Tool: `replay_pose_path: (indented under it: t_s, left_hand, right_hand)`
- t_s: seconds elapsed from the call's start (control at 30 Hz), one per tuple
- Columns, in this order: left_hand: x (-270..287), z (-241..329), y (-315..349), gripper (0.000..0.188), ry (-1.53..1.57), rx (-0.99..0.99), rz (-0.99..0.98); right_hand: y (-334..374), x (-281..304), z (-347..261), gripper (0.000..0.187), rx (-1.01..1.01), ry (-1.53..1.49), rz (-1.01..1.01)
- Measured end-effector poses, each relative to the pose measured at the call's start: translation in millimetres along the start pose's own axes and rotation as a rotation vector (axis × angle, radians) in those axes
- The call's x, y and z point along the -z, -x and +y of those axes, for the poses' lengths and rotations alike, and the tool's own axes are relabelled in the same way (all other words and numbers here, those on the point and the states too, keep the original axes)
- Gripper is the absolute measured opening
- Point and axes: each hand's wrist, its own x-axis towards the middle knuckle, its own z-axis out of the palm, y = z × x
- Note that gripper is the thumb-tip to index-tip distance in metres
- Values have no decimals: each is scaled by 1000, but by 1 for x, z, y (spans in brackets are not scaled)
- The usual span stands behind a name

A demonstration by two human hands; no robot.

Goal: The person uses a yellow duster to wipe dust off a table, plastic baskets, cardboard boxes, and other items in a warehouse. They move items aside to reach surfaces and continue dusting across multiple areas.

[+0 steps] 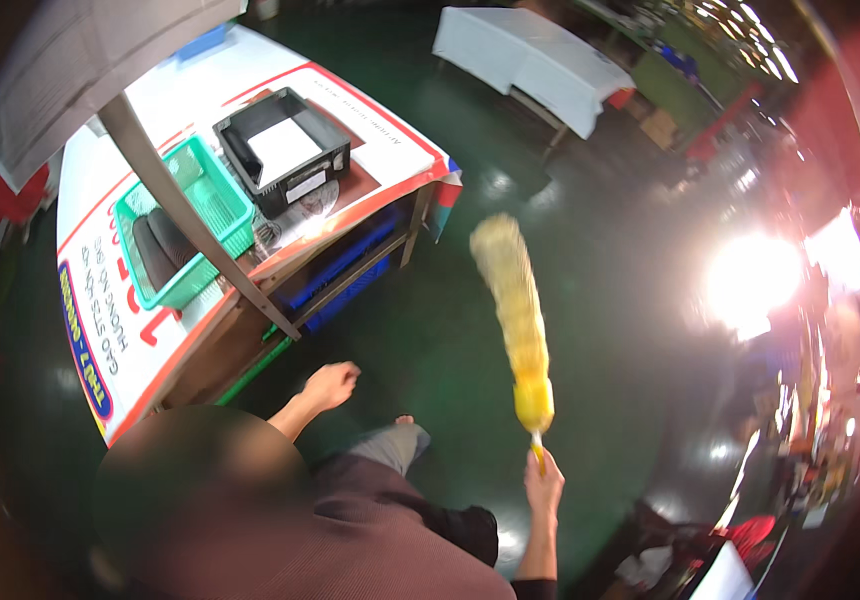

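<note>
A fluffy yellow duster [517, 320] stands out ahead of me on the right, its pale tip pointing away and slightly blurred. My right hand [544, 485] is closed around its thin yellow handle. Bent in front of my body, my left hand [330, 387] has its fingers curled in, and nothing shows in them. It hangs over the floor, apart from the near corner of a table [360, 108] covered with a printed white and red sheet. On that table sit a green plastic basket [235, 200] with dark grey, rounded pieces [155, 250] inside and a black crate [295, 185].
A metal post [165, 190] rises at the table's near edge, and blue crates [350, 285] sit beneath the top. Farther off, a table with a white cover [530, 60] stands on the dark green floor [630, 330]. Cluttered goods [830, 440] line the right side, beside strong glare.
</note>
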Motion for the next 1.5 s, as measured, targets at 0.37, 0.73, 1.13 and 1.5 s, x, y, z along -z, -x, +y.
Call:
replay_pose_path:
  t_s: [0.37, 0.73, 1.13, 1.5]
  left_hand:
    - [43, 282, -303, 23, 406, -394, 185]
    - [129, 129, -416, 49, 1531, 469, 1388]
    - [206, -76, -433, 69, 1782, 917, 2192]
    - [224, -1, -477, 82, 1621, 917, 2553]
  right_hand:
    - [-449, -112, -136, 32, 507, 317, -633]
    - [-813, -113, -317, 35, 47, -210, -816]
    - [-989, -244, -413, 15, 470, -58, -680]
    - [-978, -491, -643, 15, 714, 292, -1276]
